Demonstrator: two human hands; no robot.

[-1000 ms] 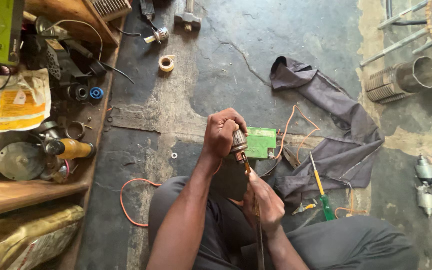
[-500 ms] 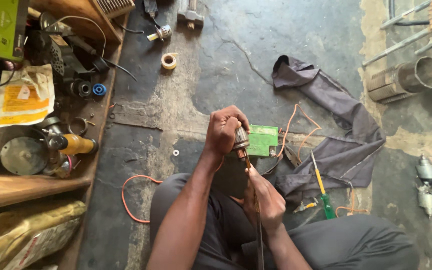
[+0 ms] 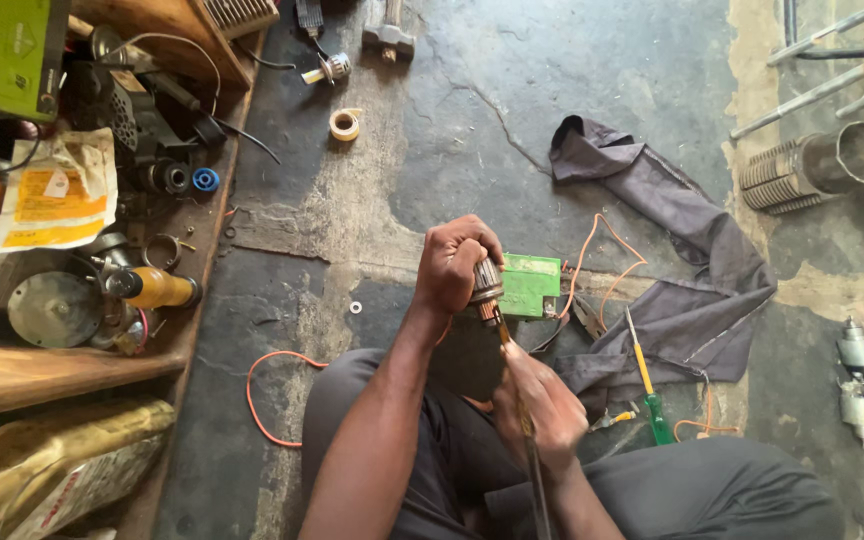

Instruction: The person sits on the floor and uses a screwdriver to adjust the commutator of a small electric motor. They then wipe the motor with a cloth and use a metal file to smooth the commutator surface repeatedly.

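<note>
I sit on a cracked concrete floor. My left hand [image 3: 455, 262] is closed around a small motor armature [image 3: 485, 286] with copper windings, held upright above my knees. My right hand [image 3: 544, 405] grips a long thin metal tool [image 3: 523, 420] whose tip touches the lower end of the armature. Just behind the armature lies a green circuit board [image 3: 532, 284] with orange wires [image 3: 597, 250] leading off it.
A dark cloth [image 3: 682, 280] lies to the right, with a yellow-and-green screwdriver [image 3: 648, 385] beside it. Metal cylinders [image 3: 817, 165] and small motors [image 3: 860, 375] sit at far right. A wooden shelf [image 3: 72, 350] at left holds parts, a yellow can and papers. A tape roll [image 3: 344, 124] lies ahead.
Both hands stay on the armature and tool with only slight shifts. The view has drifted a little.
</note>
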